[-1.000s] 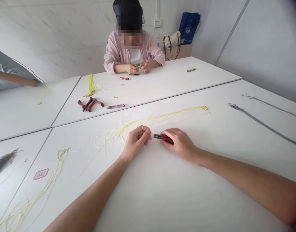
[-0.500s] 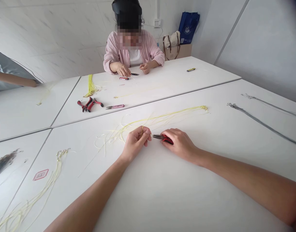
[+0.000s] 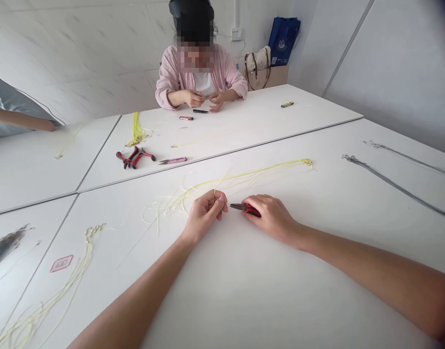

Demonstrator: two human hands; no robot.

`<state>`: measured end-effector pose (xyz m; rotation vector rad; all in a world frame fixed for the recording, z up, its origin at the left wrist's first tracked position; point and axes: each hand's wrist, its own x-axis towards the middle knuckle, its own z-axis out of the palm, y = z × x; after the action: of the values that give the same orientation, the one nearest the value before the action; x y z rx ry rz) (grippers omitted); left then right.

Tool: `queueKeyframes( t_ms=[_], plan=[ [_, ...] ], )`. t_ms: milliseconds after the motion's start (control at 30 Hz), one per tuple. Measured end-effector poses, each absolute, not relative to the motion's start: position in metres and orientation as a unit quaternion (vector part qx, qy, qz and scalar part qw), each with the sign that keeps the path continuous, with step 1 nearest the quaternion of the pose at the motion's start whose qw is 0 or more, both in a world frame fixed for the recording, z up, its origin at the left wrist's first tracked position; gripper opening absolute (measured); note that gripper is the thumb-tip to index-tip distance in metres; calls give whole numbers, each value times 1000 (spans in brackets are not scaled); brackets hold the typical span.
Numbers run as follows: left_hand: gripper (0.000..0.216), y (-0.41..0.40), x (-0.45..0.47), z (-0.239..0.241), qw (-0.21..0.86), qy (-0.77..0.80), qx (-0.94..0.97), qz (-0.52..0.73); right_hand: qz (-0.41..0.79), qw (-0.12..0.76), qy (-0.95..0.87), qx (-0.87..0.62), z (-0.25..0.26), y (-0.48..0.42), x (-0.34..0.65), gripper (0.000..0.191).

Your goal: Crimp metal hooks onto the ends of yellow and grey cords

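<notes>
My left hand (image 3: 207,212) is closed in a pinch on a thin yellow cord (image 3: 214,196) that loops over its fingers. A short end of the cord points right, toward the pliers (image 3: 238,206). My right hand (image 3: 268,213) is wrapped round the red and black handles of those pliers, whose dark jaws point left at the cord end. Whether the jaws touch the cord is too small to tell. Just behind both hands lies a bundle of yellow cords (image 3: 244,173), loose ends at the left and metal hooks (image 3: 307,163) at the right.
A co-worker in a pink shirt (image 3: 167,77) sits opposite, hands together. Another pair of pliers (image 3: 134,158) and pink thread snips (image 3: 173,160) lie across the table seam. Pale cords (image 3: 77,271) lie front left, beside a red-edged label (image 3: 61,263). Grey cords (image 3: 393,184) lie right.
My hands stay nearly in place; the plier jaws sit about level with the cord end as before. The co-worker's hand has left the dark tool on the table and joined the other hand.
</notes>
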<state>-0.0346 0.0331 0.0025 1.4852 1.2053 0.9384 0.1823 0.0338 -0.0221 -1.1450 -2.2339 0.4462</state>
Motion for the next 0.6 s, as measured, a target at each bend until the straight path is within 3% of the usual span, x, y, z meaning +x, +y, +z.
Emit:
queueKeyframes(
  t_ms=[400,600],
  plan=[
    [18,34,-35,-5,447,534,619,363,180,317,-828,-427,-22,31,182,13],
    [24,33,-33,-4,419,555,626,353,179,324,-822,-432,-24,31,183,14]
  ],
)
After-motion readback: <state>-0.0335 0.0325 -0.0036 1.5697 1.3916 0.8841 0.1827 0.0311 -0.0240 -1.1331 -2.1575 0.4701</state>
